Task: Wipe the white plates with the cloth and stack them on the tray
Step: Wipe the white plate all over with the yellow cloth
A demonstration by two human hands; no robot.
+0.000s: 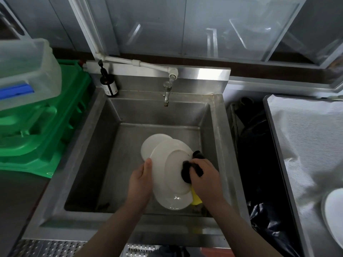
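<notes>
Steel sink basin point(118, 127) w/ cloth-lined tray point(289, 138) at right, prob. for stacking. Left hand point(142, 179) grips tilted round white plate point(167, 175) by its rim, facing right hand point(203, 178) clutching dark cloth point(187, 172) against it.

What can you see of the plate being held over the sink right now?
The held plate is white, glossy and oval-looking, seemingly ceramic, tilted on edge over the sink. The left hand grips its left rim; the right hand presses a dark cloth against its centre. It overlaps a second white plate behind.
</notes>
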